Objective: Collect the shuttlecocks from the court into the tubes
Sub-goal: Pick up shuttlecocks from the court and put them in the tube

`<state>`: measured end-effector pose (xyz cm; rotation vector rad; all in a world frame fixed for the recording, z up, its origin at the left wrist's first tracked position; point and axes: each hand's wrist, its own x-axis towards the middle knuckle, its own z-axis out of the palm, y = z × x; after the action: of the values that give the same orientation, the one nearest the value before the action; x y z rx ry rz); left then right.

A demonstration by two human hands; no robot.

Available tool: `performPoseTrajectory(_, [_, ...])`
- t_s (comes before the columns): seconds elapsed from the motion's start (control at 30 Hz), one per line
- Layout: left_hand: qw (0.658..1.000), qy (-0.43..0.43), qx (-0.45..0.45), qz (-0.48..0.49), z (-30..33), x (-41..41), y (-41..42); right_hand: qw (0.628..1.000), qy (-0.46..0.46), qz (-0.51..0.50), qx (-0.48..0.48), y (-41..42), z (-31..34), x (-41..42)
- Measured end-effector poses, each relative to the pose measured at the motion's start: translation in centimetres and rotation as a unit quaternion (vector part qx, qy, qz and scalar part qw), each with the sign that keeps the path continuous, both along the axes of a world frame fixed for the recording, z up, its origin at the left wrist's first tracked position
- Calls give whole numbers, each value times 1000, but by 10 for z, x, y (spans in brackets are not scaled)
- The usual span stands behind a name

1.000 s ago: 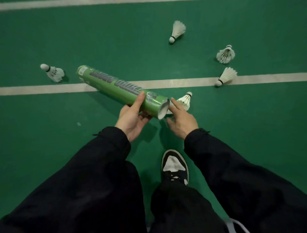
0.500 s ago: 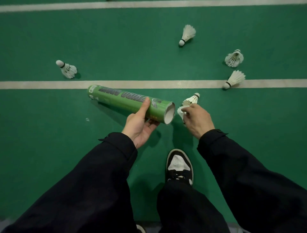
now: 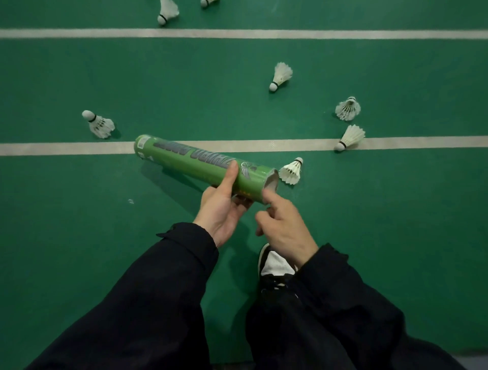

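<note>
My left hand [image 3: 221, 208] grips a green shuttlecock tube [image 3: 195, 162] near its open right end, holding it tilted just above the court. My right hand [image 3: 284, 227] hovers below the tube's mouth. Its index finger points up at the rim, its other fingers are loosely curled, and nothing shows in it. One white shuttlecock [image 3: 290, 171] lies on the floor right beside the tube's mouth. Others lie scattered: one at the left [image 3: 99, 124], one beyond the line [image 3: 281, 76], and two at the right [image 3: 348, 108] [image 3: 350, 137].
Two more shuttlecocks [image 3: 167, 10] [image 3: 208, 2] lie at the top edge beyond the far white line [image 3: 264, 33]. A nearer white line [image 3: 290, 144] crosses under the tube. My black-and-white shoe [image 3: 274, 266] stands below my right hand on the green court.
My right hand has drawn back from the shuttlecock beside the tube's mouth to below the rim; that shuttlecock stays on the floor. The view now shows more court farther away.
</note>
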<state>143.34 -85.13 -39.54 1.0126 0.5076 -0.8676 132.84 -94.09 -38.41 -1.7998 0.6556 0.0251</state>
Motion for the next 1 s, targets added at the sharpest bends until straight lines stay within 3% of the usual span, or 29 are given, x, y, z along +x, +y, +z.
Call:
performPoseTrajectory(0.1, [999, -30, 10, -23, -1, -10, 0, 992, 86, 55, 79, -3, 4, 10])
performPoseTrajectory(0.2, [998, -52, 8, -20, 3, -13, -2, 988, 24, -25, 152, -3, 8, 12])
performPoseTrajectory(0.27, [999, -50, -13, -2, 4, -8, -2, 991, -32, -82, 97, -5, 6, 3])
performPoseTrajectory(0.33, [999, -38, -20, 6, 2, -8, -2, 998, -32, -45, 30, -7, 2, -3])
performPoseTrajectory(0.47, [998, -53, 24, -36, -4, -19, -9, 989, 30, 39, 137, -11, -7, 1])
performPoseTrajectory(0.57, [998, -52, 17, -16, -7, -9, -14, 984, -81, -48, 149, -21, -17, -5])
performPoseTrajectory(0.63, [999, -38, 27, 10, -9, 1, -14, 974, -106, -167, 114, -36, -29, -9])
performPoseTrajectory(0.7, [998, -22, 44, 25, -12, 8, -13, 967, -37, -246, 57, -53, -53, -5])
performPoseTrajectory(0.77, [998, -9, 60, 26, -17, 13, -12, 980, 83, -159, -87, -72, -84, 0])
performPoseTrajectory(0.83, [997, -4, 71, 15, -22, 15, -13, 956, 181, -12, -231, -86, -113, 9])
performPoseTrajectory(0.93, [997, 1, 77, -1, -27, 16, -14, 919, 225, 54, -318, -103, -140, 21])
performPoseTrajectory(1.0, [997, 2, 76, 3, -29, 19, -12, 918, 212, 25, -334, -111, -140, 26])
